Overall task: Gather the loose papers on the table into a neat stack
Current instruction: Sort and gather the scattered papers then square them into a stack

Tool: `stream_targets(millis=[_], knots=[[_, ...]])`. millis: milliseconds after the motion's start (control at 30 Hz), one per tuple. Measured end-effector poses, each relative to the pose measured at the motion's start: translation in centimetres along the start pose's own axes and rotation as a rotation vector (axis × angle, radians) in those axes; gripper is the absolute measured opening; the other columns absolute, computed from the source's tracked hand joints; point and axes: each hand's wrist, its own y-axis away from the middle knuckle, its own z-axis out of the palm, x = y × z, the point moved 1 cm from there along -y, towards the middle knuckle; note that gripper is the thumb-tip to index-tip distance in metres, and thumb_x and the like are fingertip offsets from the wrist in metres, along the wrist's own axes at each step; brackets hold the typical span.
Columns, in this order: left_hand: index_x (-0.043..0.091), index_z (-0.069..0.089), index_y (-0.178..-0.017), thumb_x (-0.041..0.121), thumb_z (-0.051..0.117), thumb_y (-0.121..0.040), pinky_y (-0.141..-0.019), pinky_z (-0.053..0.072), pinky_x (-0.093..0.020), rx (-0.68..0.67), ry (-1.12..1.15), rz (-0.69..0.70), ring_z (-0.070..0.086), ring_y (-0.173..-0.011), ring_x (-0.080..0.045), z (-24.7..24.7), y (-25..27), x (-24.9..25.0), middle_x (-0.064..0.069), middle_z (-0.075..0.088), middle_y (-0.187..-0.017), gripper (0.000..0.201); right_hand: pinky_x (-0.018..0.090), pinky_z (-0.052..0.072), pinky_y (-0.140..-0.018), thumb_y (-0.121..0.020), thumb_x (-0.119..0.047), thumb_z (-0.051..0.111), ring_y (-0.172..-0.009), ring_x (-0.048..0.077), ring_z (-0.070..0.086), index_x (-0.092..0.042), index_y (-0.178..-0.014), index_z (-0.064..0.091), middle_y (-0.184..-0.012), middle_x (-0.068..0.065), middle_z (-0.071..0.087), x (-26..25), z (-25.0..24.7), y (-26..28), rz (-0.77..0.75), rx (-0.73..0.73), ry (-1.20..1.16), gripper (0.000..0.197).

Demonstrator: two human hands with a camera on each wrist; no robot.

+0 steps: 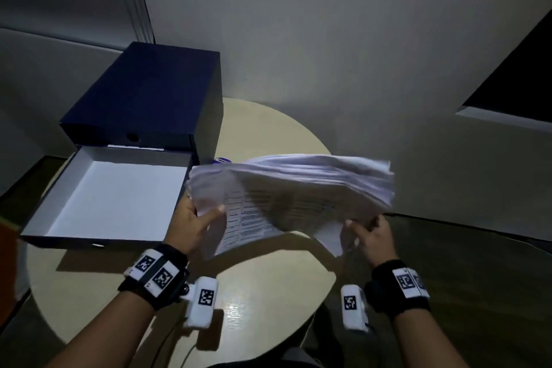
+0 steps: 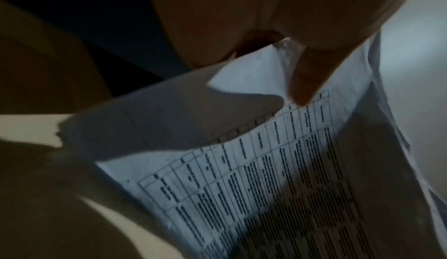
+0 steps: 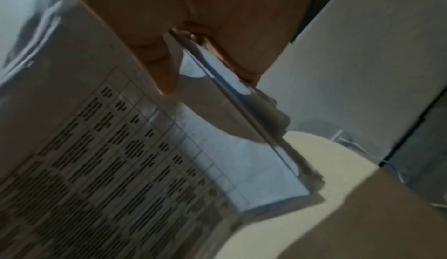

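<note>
A thick bundle of white papers (image 1: pixel 292 188) with printed tables hangs in the air over the round cream table (image 1: pixel 268 293), its sheets fanned and blurred. My left hand (image 1: pixel 197 218) grips the bundle's left edge, thumb on the top sheet. My right hand (image 1: pixel 370 236) pinches the right near corner. In the left wrist view the thumb (image 2: pixel 304 83) presses on the printed sheet (image 2: pixel 278 177). The right wrist view shows my thumb (image 3: pixel 164 75) and fingers clamping the paper edges (image 3: pixel 241 129).
An open dark blue box (image 1: pixel 113 188) with a white inside stands at the table's left, its raised lid (image 1: pixel 149 92) behind it. A small blue-and-white object (image 1: pixel 221 160) peeks out behind the papers. White walls rise behind; the floor lies to the right.
</note>
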Motion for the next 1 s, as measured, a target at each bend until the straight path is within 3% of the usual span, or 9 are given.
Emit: stream_targets(millis=[100,233,300,400,567,633,800,900,1000], knots=[[0.023,0.057,-0.113,0.000,0.072,-0.078,-0.093,0.050,-0.051,0.023,-0.073,-0.108,0.060,-0.113,-0.030,0.5,0.3,-2.3,-0.005,0.065,-0.112,0.045,0.025,0.056,-0.071,-0.087,-0.001,0.069,-0.074,-0.003,0.066,-0.005,-0.119,0.059,-0.096,0.007,0.068,2.6,1.4,1.1,0.001,-0.086,0.088,0.035],[0.023,0.059,-0.105,0.005,0.071,-0.084,-0.087,0.049,-0.038,0.097,-0.116,-0.088,0.059,-0.092,-0.005,1.3,0.6,-2.8,0.012,0.063,-0.097,0.030,0.033,0.050,-0.088,-0.092,-0.009,0.066,-0.089,0.005,0.063,-0.013,-0.117,0.060,-0.099,-0.001,0.068,3.0,3.1,1.9,-0.007,-0.097,0.083,0.026],[0.015,0.061,-0.101,-0.003,0.069,-0.084,-0.080,0.051,-0.031,0.139,-0.085,-0.001,0.061,-0.088,-0.008,1.1,0.5,-2.4,0.006,0.065,-0.093,0.026,0.035,0.049,-0.087,-0.092,-0.012,0.065,-0.095,0.016,0.063,-0.019,-0.108,0.062,-0.098,-0.005,0.066,2.9,3.2,2.1,0.002,-0.060,0.040,0.018],[0.003,0.059,-0.096,-0.019,0.064,-0.077,-0.069,0.053,-0.018,0.082,-0.097,0.065,0.062,-0.085,-0.019,0.3,0.2,-2.4,-0.008,0.064,-0.091,0.029,0.037,0.050,-0.086,-0.089,-0.006,0.068,-0.094,0.014,0.062,-0.024,-0.104,0.059,-0.101,-0.001,0.065,3.5,2.8,2.8,0.041,-0.026,-0.063,0.025],[-0.002,0.057,-0.096,-0.030,0.055,-0.070,-0.070,0.053,-0.023,0.074,-0.091,0.060,0.059,-0.092,-0.024,-0.2,0.0,-3.7,-0.014,0.058,-0.097,0.038,0.013,0.053,-0.064,-0.086,0.007,0.066,-0.095,0.017,0.063,-0.009,-0.122,0.053,-0.104,0.002,0.065,4.5,3.1,3.0,0.011,-0.008,-0.058,0.041],[-0.002,0.057,-0.093,-0.025,0.059,-0.074,-0.071,0.050,-0.027,0.070,-0.087,0.062,0.058,-0.087,-0.022,-0.2,-0.3,-4.0,-0.014,0.058,-0.092,0.030,0.009,0.051,-0.066,-0.086,0.008,0.065,-0.096,0.020,0.064,-0.006,-0.119,0.058,-0.101,0.002,0.067,4.6,2.9,2.5,-0.011,0.035,-0.066,0.036],[0.008,0.059,-0.105,-0.007,0.070,-0.077,-0.078,0.049,-0.023,0.061,0.002,0.093,0.061,-0.097,-0.016,-0.5,-0.6,-3.5,-0.007,0.063,-0.102,0.033,0.022,0.053,-0.065,-0.084,-0.006,0.073,-0.101,0.019,0.062,-0.017,-0.128,0.053,-0.113,0.003,0.063,3.3,3.0,3.2,-0.020,0.022,-0.165,0.049],[0.006,0.063,-0.101,0.014,0.068,-0.082,-0.074,0.051,-0.015,0.080,0.054,0.167,0.062,-0.092,-0.009,-0.1,-0.9,-2.5,-0.002,0.066,-0.097,0.021,0.028,0.050,-0.066,-0.085,-0.012,0.072,-0.091,0.012,0.058,-0.019,-0.116,0.057,-0.104,-0.005,0.060,0.8,3.5,3.4,-0.099,0.150,-0.237,0.035],[0.005,0.065,-0.096,0.012,0.065,-0.092,-0.071,0.049,-0.013,0.140,0.002,0.170,0.060,-0.091,-0.014,0.2,-1.6,-2.5,-0.001,0.067,-0.094,0.008,0.029,0.046,-0.067,-0.088,-0.019,0.069,-0.080,0.006,0.057,-0.013,-0.103,0.062,-0.090,-0.009,0.061,-1.1,4.1,3.2,-0.151,0.253,-0.247,0.018]])
